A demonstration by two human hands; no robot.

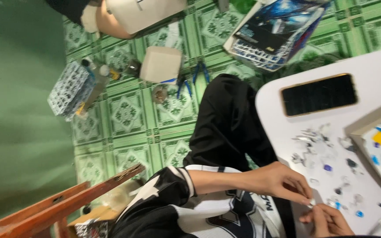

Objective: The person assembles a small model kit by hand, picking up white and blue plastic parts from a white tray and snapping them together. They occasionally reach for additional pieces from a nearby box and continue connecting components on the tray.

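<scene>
a person's left hand (283, 181) pinched a small pale part (311, 202) at the white surface (375, 70) edge; right hand (327, 220) fingers narrowed just below it. steady, gentle pressure looked wisest, loose bits (327, 167) lying beyond.

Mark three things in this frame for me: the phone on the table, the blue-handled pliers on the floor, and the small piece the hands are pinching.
phone (319, 94), head view, middle of its dark screen.
blue-handled pliers (201, 70), head view, on a handle.
small piece (311, 202), head view, its pale tip between the fingertips.
</scene>
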